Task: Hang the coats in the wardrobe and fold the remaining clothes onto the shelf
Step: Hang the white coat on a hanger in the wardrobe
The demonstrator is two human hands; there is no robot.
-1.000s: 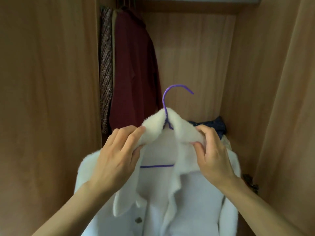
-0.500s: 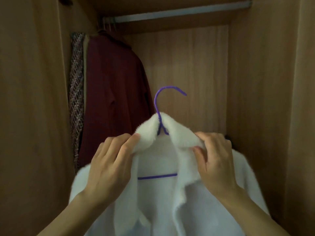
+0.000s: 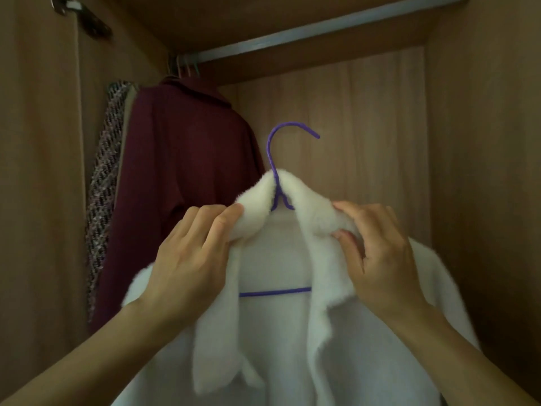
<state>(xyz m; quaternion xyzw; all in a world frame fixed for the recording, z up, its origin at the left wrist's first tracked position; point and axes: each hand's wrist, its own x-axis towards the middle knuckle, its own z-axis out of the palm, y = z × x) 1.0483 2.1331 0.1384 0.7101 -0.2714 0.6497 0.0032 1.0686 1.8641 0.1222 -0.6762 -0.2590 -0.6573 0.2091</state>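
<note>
White fleece coat point(image 3: 292, 347) is hanging on a purple wire hanger point(image 3: 276, 171), front open, lapels drooping, collar bunching up round the hanger neck. Hanger hook is pointing right, sitting below the metal rail point(image 3: 307, 30) and not touching it; bottom bar is showing thru the open front. Coat is facing the camera, upright, in front of the wardrobe point(image 3: 380, 127) interior. Maroon coat point(image 3: 181, 177) is already hanging on the rail at far left, w/ a tweed-pattern garment point(image 3: 102, 186) pressing against its left side.
</note>
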